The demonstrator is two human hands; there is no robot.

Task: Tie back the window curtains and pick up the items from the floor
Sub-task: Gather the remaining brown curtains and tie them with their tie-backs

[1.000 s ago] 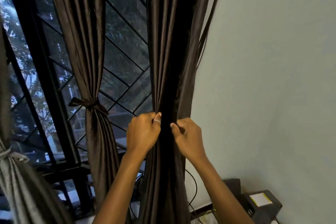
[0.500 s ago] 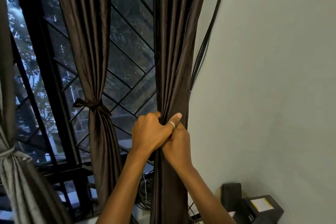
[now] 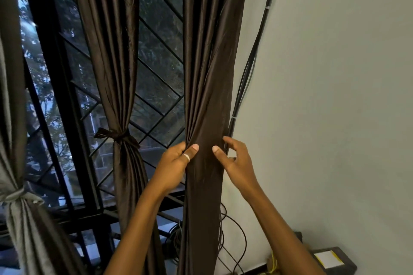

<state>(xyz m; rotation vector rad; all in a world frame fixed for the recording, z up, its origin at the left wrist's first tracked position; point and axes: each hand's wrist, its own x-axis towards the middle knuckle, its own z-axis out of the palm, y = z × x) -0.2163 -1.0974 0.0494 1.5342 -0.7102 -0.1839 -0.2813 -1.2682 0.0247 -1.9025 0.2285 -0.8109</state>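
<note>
A dark brown curtain (image 3: 207, 73) hangs gathered into a narrow bundle beside the wall. My left hand (image 3: 176, 163) grips its left edge, thumb pressed on the front folds. My right hand (image 3: 234, 161) curls round its right edge, thumb on the front and fingers reaching behind the fabric. Left of it a second brown curtain (image 3: 111, 51) hangs tied at mid-height with a brown band (image 3: 118, 137). At the far left a grey curtain (image 3: 24, 225) is tied as well.
A window with a black diagonal grille (image 3: 156, 73) lies behind the curtains. Black cables (image 3: 252, 58) run down the pale wall (image 3: 335, 96) just right of my right hand. Loose wires (image 3: 232, 241) and a black box (image 3: 330, 263) sit low at the right.
My hands were pressed together on the curtain half a second ago; now they have spread apart, one on each side of the bundle. The view has shifted slightly right.
</note>
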